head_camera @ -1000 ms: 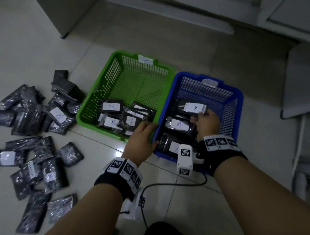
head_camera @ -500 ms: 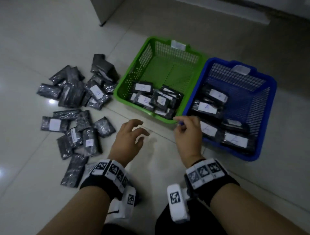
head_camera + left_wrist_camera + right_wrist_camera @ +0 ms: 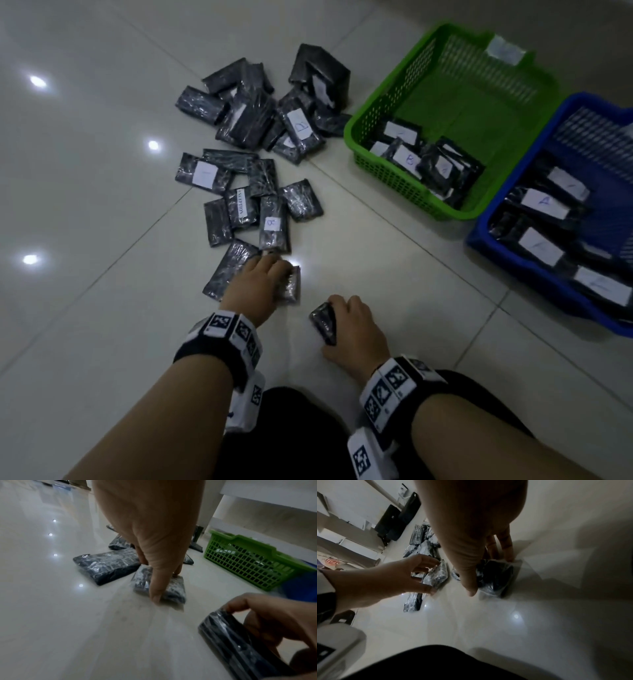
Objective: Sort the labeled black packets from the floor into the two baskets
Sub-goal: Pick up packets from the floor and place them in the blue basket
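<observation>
Your left hand (image 3: 255, 287) pinches a floor packet (image 3: 290, 285) in its fingers; your right hand (image 3: 356, 329) grips another packet (image 3: 323, 322).

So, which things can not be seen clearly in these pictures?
- Labels of both held packets: the left hand packet and right hand packet show only dark wrap in every view.
- Blue basket: cut by the head view's right edge.
- Green basket tag: blurred.

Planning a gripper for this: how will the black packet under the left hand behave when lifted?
The packet under the left hand looks wrapped in glossy film, so probably slippery. It is flat and small, likely light. Its edges look soft and rounded, so it may flex slightly.
</observation>
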A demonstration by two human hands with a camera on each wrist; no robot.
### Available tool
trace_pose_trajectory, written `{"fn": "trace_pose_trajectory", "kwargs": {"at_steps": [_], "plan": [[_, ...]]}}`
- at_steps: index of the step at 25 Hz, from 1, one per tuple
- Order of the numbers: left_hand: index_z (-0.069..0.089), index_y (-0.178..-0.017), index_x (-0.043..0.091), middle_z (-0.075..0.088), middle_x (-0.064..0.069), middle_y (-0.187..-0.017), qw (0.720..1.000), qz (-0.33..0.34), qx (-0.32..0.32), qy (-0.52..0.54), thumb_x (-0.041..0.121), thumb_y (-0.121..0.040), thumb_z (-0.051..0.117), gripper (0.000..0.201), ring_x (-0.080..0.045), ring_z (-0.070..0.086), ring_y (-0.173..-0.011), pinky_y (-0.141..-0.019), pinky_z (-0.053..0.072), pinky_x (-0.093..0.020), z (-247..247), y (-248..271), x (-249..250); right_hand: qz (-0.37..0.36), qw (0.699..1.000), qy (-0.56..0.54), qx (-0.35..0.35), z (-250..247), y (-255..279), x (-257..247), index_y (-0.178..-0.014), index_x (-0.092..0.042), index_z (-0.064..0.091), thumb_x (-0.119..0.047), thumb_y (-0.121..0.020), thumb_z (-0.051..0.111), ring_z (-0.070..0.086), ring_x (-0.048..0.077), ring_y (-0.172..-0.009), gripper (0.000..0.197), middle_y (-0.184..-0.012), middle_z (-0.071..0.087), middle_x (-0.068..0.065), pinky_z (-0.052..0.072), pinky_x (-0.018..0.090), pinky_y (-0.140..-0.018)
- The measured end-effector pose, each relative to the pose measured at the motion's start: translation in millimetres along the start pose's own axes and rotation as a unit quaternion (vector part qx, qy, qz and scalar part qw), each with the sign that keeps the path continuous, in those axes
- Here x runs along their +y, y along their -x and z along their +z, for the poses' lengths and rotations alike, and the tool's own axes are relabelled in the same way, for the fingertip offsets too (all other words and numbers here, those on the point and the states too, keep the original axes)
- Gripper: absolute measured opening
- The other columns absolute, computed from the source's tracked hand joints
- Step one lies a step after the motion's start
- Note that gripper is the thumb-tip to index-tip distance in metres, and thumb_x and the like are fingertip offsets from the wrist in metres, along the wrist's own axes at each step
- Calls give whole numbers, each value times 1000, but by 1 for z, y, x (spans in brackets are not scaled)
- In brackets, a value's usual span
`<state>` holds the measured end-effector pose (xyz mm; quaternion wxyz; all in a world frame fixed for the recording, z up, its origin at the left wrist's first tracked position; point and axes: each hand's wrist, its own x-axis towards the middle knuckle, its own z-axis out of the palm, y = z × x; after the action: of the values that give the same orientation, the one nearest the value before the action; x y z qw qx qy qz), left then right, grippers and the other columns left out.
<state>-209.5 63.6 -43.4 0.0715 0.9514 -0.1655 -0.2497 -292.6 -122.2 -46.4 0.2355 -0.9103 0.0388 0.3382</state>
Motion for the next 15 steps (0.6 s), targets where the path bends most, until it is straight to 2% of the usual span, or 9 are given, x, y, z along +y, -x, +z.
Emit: {"fn": "trace_pose_trajectory", "kwargs": {"at_steps": [3, 4, 6, 7, 8, 10, 11, 13, 15], "plan": [[49, -126, 24, 52, -2, -126, 999, 3, 22, 32, 27, -62, 73, 68, -29, 48, -112, -92, 45, -39, 0, -11, -2, 6, 989, -146, 18, -15, -16, 4, -124, -23, 42, -20, -69, 71, 52, 21, -101, 63, -110, 50, 0, 47, 30, -81], [49, -126, 23, 52, -1, -123, 997, 2, 18, 80, 32, -60, 73, 71, -26, 50, -108, -90, 44, -36, -4, -14, 0, 20, 967, -251, 27, -26, -23, 4, -122, -21, 44, -16, -74, 70, 55, 18, -89, 55, -100, 54, -2, 46, 25, -74], [52, -125, 24, 55, -2, -120, 958, -35, -16, 285, 42, -63, 70, 67, -20, 56, -101, -85, 46, -30, -19, -20, 11, 59, 876, -478, 38, -55, -41, 4, -109, -19, 54, -11, -84, 59, 55, 17, -64, 26, -81, 58, 2, 44, 21, -53], [55, -120, 26, 60, -4, -117, 901, -73, -37, 425, 47, -66, 65, 59, -20, 61, -97, -82, 49, -31, -28, -23, 18, 84, 824, -559, 39, -69, -50, 5, -99, -19, 60, -15, -85, 53, 53, 19, -56, 16, -76, 61, 9, 41, 21, -47], [59, -114, 25, 65, -7, -112, 825, -121, -50, 550, 49, -71, 59, 49, -22, 66, -94, -80, 52, -33, -38, -29, 25, 106, 783, -611, 39, -85, -58, 6, -91, -19, 65, -22, -82, 50, 53, 23, -52, 17, -74, 64, 15, 38, 23, -48], [61, -107, 15, 71, -15, -97, 673, -193, -66, 711, 40, -87, 47, 35, -31, 69, -89, -82, 54, -42, -59, -39, 38, 117, 730, -671, 58, -112, -70, 9, -87, -17, 70, -26, -84, 49, 61, 29, -58, 23, -77, 70, 17, 40, 28, -54], [60, -107, 9, 71, -17, -91, 623, -202, -66, 753, 33, -92, 41, 33, -34, 69, -87, -82, 53, -46, -68, -46, 42, 105, 718, -685, 72, -124, -76, 12, -90, -18, 70, -24, -88, 48, 65, 30, -62, 23, -81, 72, 15, 44, 30, -57], [57, -110, 4, 69, -20, -88, 570, -186, -59, 798, 29, -95, 37, 35, -38, 68, -87, -82, 53, -49, -81, -59, 47, 73, 715, -690, 85, -145, -85, 17, -98, -18, 68, -23, -93, 45, 69, 29, -68, 24, -90, 72, 14, 48, 31, -57], [57, -108, 6, 69, -19, -85, 558, -160, -51, 813, 30, -95, 41, 32, -41, 67, -94, -83, 53, -49, -91, -72, 53, 53, 722, -683, 97, -162, -90, 23, -108, -12, 65, -25, -95, 47, 70, 30, -71, 26, -94, 71, 16, 49, 33, -58]]}}
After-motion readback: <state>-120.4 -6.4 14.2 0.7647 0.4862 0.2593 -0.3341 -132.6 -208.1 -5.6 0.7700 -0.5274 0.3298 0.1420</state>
